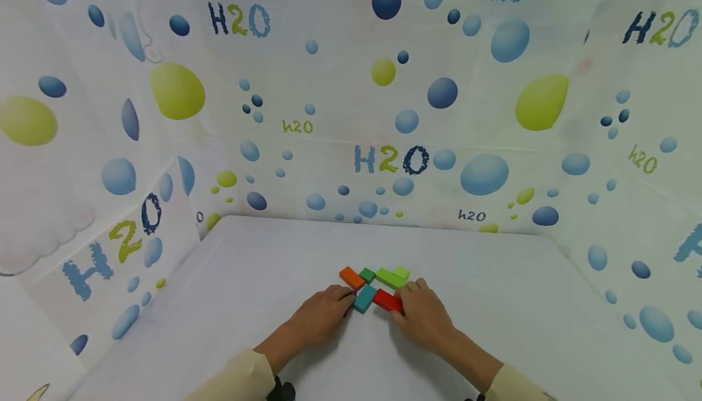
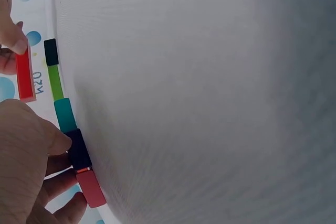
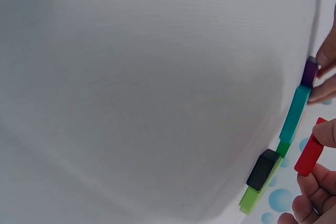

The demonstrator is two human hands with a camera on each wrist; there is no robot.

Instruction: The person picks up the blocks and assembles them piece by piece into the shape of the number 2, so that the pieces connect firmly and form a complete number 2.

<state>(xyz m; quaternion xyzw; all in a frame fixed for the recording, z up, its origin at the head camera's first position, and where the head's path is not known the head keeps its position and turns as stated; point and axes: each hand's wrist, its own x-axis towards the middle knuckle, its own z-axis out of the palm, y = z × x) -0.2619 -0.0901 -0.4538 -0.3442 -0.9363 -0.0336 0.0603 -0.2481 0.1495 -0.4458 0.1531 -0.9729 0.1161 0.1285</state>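
Between right fingers (image 3: 326, 178) sits a smooth red cuboid (image 3: 310, 153).

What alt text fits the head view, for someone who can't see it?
A person's right hand holds a red block and the left hand a mostly hidden purple block, at a white table. A teal block lies between them, with an orange block, a dark green block and two lime blocks beyond; a bubble-patterned backdrop is behind.

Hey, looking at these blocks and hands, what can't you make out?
- Head view: most of the purple block, behind the left hand.
- Head view: the right end of the red block, covered by the right hand.
- Left wrist view: most of the right hand, cut off by the left edge.
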